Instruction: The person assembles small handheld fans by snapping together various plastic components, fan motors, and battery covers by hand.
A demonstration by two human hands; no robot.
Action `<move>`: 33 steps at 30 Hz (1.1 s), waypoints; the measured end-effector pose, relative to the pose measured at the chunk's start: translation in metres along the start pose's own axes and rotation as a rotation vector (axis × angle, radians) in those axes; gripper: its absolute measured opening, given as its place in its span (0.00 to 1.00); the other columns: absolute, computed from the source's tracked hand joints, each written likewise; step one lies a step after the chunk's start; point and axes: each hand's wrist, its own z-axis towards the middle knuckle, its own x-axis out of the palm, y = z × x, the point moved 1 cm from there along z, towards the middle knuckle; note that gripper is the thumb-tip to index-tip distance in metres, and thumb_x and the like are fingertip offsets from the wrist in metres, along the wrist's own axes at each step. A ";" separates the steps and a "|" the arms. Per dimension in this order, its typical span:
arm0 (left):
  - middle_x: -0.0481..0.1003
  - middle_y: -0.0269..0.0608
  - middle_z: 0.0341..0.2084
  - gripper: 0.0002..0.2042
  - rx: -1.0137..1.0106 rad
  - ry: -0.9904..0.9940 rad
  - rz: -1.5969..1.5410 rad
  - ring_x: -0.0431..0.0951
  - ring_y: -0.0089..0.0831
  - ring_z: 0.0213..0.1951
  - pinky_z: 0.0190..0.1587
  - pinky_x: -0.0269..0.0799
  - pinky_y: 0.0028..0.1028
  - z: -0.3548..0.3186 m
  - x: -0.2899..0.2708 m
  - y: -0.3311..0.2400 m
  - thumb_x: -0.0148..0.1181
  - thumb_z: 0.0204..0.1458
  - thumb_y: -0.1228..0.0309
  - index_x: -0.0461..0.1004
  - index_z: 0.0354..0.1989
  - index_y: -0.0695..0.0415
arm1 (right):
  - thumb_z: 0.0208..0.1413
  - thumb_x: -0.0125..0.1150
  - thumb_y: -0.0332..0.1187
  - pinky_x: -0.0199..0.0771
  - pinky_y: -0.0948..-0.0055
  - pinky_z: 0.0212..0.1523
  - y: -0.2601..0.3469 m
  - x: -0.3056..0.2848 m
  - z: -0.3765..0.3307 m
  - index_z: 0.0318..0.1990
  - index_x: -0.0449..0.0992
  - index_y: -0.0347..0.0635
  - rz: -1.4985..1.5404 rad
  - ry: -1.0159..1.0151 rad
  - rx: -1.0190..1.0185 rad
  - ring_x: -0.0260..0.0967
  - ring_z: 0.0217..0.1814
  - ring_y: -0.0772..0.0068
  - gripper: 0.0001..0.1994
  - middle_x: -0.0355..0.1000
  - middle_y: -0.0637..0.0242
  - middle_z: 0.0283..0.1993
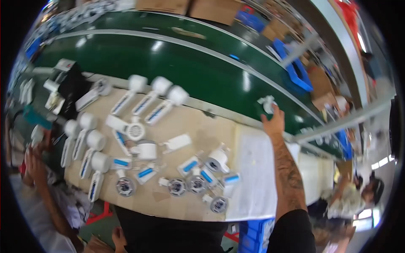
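My right hand [275, 122] reaches out over the green conveyor belt, with its fingers at the edge of a white plastic part [267, 104]. Thumb and fingers appear to grip the part, though blur softens the contact. Low in the picture, beside my black shirt, part of what looks like my left hand [119, 238] hangs below the table edge; its fingers are mostly hidden. On the table before me lie handheld fan pieces: opened round heads with motors [125, 186], handle halves with blue batteries [146, 172], and a white housing [217, 160].
Finished-looking white handheld fans [145, 101] lie in rows at the left. A white sheet [255, 177] covers the table's right part. A metal rail [346, 120] crosses at the right, near a blue crate [297, 71]. A co-worker's hands [36, 164] are at far left.
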 end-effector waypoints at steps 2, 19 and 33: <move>0.78 0.42 0.28 0.09 -0.041 -0.077 0.080 0.75 0.23 0.31 0.37 0.73 0.27 -0.016 0.001 0.011 0.61 0.59 0.70 0.75 0.38 0.65 | 0.45 0.72 0.37 0.69 0.57 0.59 -0.040 0.017 0.028 0.60 0.70 0.43 -0.114 0.097 -0.165 0.67 0.59 0.45 0.32 0.71 0.48 0.56; 0.70 0.32 0.17 0.10 0.977 0.650 -0.185 0.69 0.21 0.20 0.24 0.64 0.25 -0.031 0.020 -0.457 0.67 0.54 0.65 0.76 0.27 0.57 | 0.53 0.61 0.43 0.66 0.66 0.59 0.097 -0.141 -0.051 0.58 0.65 0.37 1.329 0.235 0.261 0.68 0.56 0.62 0.28 0.69 0.52 0.55; 0.76 0.43 0.33 0.26 0.020 1.355 -0.904 0.80 0.38 0.32 0.36 0.77 0.34 -0.051 0.148 -0.476 0.39 0.67 0.48 0.68 0.52 0.61 | 0.52 0.70 0.27 0.82 0.76 0.38 0.225 -0.183 -0.131 0.61 0.62 0.35 1.705 0.642 0.325 0.72 0.50 0.75 0.30 0.72 0.62 0.51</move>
